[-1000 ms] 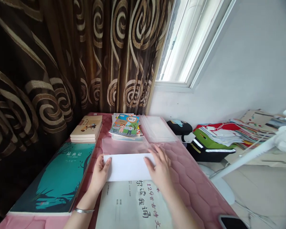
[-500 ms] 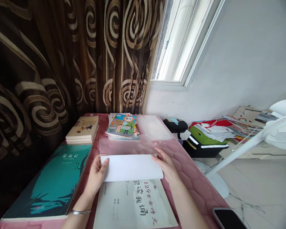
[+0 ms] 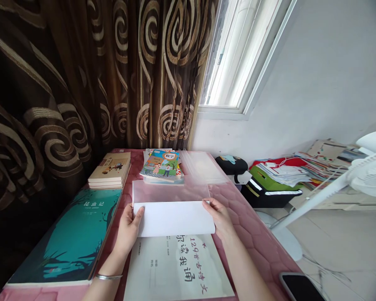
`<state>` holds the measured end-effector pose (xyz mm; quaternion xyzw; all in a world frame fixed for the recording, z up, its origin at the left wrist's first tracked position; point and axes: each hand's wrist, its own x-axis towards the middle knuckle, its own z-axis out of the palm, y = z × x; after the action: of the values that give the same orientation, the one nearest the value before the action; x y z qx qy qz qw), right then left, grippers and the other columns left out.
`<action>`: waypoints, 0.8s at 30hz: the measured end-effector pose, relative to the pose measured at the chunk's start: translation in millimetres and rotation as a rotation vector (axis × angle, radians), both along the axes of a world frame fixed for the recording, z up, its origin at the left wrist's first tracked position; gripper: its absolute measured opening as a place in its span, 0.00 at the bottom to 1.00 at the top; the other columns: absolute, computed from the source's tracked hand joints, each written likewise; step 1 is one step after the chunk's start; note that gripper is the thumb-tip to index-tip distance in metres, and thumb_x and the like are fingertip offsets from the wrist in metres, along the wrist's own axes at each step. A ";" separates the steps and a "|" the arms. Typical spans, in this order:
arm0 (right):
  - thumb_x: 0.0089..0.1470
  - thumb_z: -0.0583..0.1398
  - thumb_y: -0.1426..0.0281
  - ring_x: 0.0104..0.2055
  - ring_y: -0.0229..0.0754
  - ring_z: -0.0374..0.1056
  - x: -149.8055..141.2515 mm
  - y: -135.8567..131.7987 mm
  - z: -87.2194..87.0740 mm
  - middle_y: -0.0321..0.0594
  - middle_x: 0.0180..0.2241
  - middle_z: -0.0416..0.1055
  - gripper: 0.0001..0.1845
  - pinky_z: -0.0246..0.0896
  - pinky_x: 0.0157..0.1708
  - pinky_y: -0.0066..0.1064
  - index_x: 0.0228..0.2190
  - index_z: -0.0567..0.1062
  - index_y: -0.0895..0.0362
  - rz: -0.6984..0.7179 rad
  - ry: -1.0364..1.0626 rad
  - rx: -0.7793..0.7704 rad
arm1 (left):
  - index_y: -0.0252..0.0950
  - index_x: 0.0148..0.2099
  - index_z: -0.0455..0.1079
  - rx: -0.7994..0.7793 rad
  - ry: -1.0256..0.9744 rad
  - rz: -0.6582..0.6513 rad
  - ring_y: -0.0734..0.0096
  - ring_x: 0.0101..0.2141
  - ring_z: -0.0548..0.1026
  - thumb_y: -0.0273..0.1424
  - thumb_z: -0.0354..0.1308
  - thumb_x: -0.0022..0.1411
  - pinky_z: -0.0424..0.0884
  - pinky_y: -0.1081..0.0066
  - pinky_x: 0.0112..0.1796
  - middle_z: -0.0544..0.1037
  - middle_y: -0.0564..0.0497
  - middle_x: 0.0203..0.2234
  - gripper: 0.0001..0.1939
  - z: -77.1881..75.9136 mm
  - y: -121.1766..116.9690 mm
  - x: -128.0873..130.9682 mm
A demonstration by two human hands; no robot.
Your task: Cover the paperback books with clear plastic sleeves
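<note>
A pale book (image 3: 169, 271) with handwritten-style Chinese lettering lies in front of me. Across its far part runs a blank white paper panel (image 3: 174, 219); whether it is the book's folded cover I cannot tell. My left hand (image 3: 129, 225) pinches the panel's left edge, thumb on top and fingers behind. At the far right corner, my right hand (image 3: 221, 219) grips the same panel between thumb and fingers. Beyond it stretches a clear plastic sheet (image 3: 171, 191), its near edge hidden behind the panel.
On the left are a large teal book (image 3: 72, 238) and a stack of tan books (image 3: 109, 169). Textbooks (image 3: 161, 164) and more clear plastic sheets (image 3: 203, 167) sit at the back. A phone (image 3: 301, 286) lies near right; a white fan (image 3: 319, 200) stands beyond the pink-covered table (image 3: 253, 242).
My right hand has shifted outward from the top of the white panel to its far right corner, uncovering its right end. My left hand keeps its hold. The view has swung slightly right.
</note>
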<state>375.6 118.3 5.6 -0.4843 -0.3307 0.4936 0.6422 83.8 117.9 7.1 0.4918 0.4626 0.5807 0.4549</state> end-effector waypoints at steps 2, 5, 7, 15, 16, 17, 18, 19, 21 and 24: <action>0.33 0.73 0.55 0.22 0.37 0.65 0.6 -0.2 -1.1 0.33 0.22 0.71 0.23 0.58 0.21 0.27 0.27 0.74 0.56 0.008 0.002 0.008 | 0.37 0.41 0.67 0.006 -0.003 -0.005 0.65 0.36 0.75 0.49 0.62 0.54 0.70 0.71 0.37 0.77 0.49 0.34 0.22 0.0 -0.1 0.2; 0.34 0.72 0.55 0.22 0.37 0.64 1.2 -1.0 -1.3 0.33 0.22 0.71 0.22 0.58 0.21 0.27 0.27 0.73 0.55 0.027 0.003 0.016 | 0.37 0.41 0.67 0.030 -0.006 -0.008 0.65 0.36 0.75 0.48 0.62 0.55 0.70 0.69 0.37 0.77 0.49 0.34 0.21 -0.4 0.0 0.8; 0.35 0.72 0.55 0.22 0.37 0.64 1.2 -1.5 -0.6 0.32 0.22 0.71 0.22 0.58 0.21 0.27 0.27 0.73 0.55 0.035 0.007 0.019 | 0.37 0.41 0.67 0.042 -0.002 -0.004 0.65 0.36 0.74 0.48 0.61 0.55 0.70 0.69 0.37 0.77 0.49 0.34 0.20 0.0 -0.3 1.5; 0.38 0.71 0.54 0.21 0.35 0.61 1.1 -0.6 -3.3 0.30 0.20 0.68 0.22 0.54 0.21 0.27 0.24 0.69 0.54 0.027 -0.050 0.049 | 0.37 0.40 0.68 0.039 0.022 0.040 0.65 0.35 0.74 0.50 0.61 0.54 0.69 0.69 0.37 0.77 0.49 0.33 0.22 9.1 -4.2 5.4; 0.39 0.70 0.53 0.21 0.35 0.60 1.3 -0.4 -4.3 0.30 0.20 0.67 0.22 0.54 0.21 0.27 0.23 0.68 0.54 0.023 -0.060 0.052 | 0.37 0.40 0.69 0.036 0.020 0.040 0.65 0.35 0.74 0.51 0.61 0.54 0.69 0.69 0.37 0.78 0.49 0.33 0.23 9.6 -4.4 5.6; 0.39 0.70 0.53 0.21 0.35 0.59 1.4 -0.3 -5.3 0.29 0.20 0.66 0.22 0.53 0.21 0.27 0.23 0.68 0.54 0.019 -0.067 0.053 | 0.36 0.41 0.69 0.034 0.018 0.038 0.65 0.35 0.75 0.51 0.61 0.54 0.69 0.70 0.37 0.78 0.48 0.34 0.23 9.7 -4.6 5.7; 0.39 0.70 0.53 0.21 0.35 0.59 1.6 -0.2 -6.1 0.29 0.19 0.66 0.23 0.53 0.21 0.27 0.22 0.67 0.54 0.018 -0.073 0.053 | 0.36 0.41 0.69 0.031 0.017 0.035 0.65 0.36 0.75 0.50 0.61 0.54 0.69 0.70 0.37 0.78 0.48 0.35 0.23 9.5 -4.7 5.7; 0.39 0.70 0.53 0.21 0.35 0.59 1.7 -0.1 -6.5 0.29 0.19 0.66 0.23 0.52 0.21 0.27 0.22 0.67 0.54 0.017 -0.077 0.052 | 0.36 0.42 0.68 0.029 0.019 0.032 0.65 0.36 0.75 0.50 0.61 0.54 0.69 0.70 0.37 0.78 0.48 0.35 0.23 9.1 -4.7 5.6; 0.39 0.70 0.53 0.21 0.35 0.59 1.8 -0.2 -6.1 0.29 0.19 0.66 0.22 0.52 0.21 0.26 0.22 0.67 0.54 0.020 -0.075 0.052 | 0.36 0.42 0.68 0.026 0.026 0.025 0.65 0.36 0.75 0.50 0.60 0.55 0.69 0.71 0.37 0.78 0.48 0.36 0.23 7.7 -4.5 5.2; 0.39 0.70 0.53 0.22 0.36 0.61 1.3 -1.6 -1.5 0.31 0.21 0.69 0.21 0.54 0.22 0.27 0.23 0.69 0.54 0.037 -0.050 0.061 | 0.36 0.43 0.67 0.029 0.029 0.020 0.65 0.37 0.75 0.50 0.59 0.56 0.69 0.70 0.39 0.77 0.48 0.36 0.23 5.9 -4.0 4.6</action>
<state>376.9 116.7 4.1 -0.4705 -0.3706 0.4829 0.6388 88.4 113.9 12.9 0.5020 0.4659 0.5845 0.4351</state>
